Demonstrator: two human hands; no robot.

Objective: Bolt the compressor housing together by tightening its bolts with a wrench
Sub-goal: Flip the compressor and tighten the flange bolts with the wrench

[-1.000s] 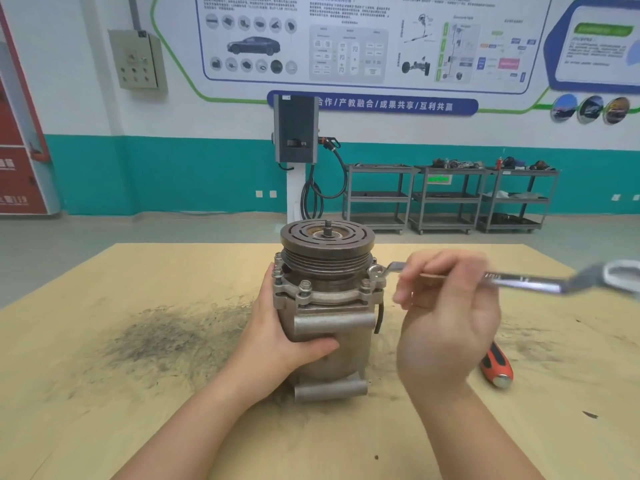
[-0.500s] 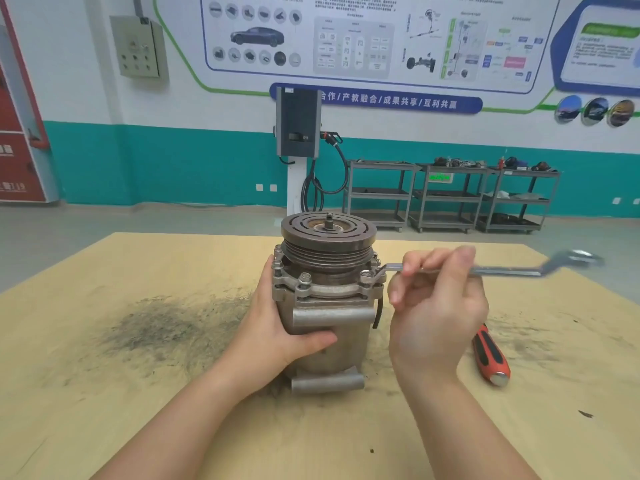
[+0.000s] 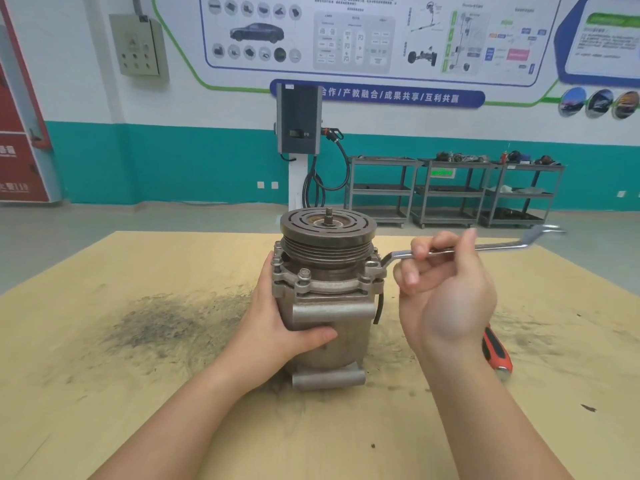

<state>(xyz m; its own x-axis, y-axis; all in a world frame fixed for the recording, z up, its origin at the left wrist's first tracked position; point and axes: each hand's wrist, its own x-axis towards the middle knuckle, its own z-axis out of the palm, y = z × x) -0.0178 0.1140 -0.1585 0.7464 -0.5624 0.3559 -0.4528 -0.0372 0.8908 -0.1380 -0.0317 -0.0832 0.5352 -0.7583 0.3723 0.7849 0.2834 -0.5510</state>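
On the wall behind the desk, a dark blue banner (image 3: 401, 95) carries white Chinese characters that read "合作/产教融合/成果共享/互利共赢"; its left end is hidden behind the grey charger box (image 3: 298, 119). The big wall poster (image 3: 363, 32) above it holds a car picture, part icons and diagrams with small captions, all too fine to read. A green tag (image 3: 442, 173) on the middle shelf cart bears marks that cannot be made out. The red board (image 3: 15, 161) at the far left shows pale characters, perhaps ending in "119", but they are blurred.
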